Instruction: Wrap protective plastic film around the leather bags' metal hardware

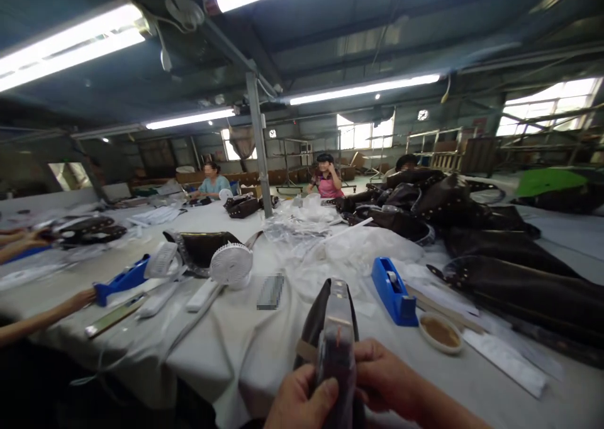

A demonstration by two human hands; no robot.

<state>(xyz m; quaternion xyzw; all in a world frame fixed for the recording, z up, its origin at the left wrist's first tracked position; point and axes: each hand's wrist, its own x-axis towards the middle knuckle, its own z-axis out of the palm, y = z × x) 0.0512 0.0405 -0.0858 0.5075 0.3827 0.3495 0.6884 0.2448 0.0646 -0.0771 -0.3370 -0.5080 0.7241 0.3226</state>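
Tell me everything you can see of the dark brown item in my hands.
The dark brown item looks like leather, rounded at its far end, with shiny, see-through plastic along the narrow side facing you and a tan strip across its left side. It points away from you at the table's near edge. Your left hand holds its near part, thumb on the plastic; your right hand touches its right side.

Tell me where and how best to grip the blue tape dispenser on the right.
Grip the blue tape dispenser across its long sides, probably best from above with the right hand, the nearer one, once freed from the dark item. The dispenser's narrow body sits upright, its length running away from the person.
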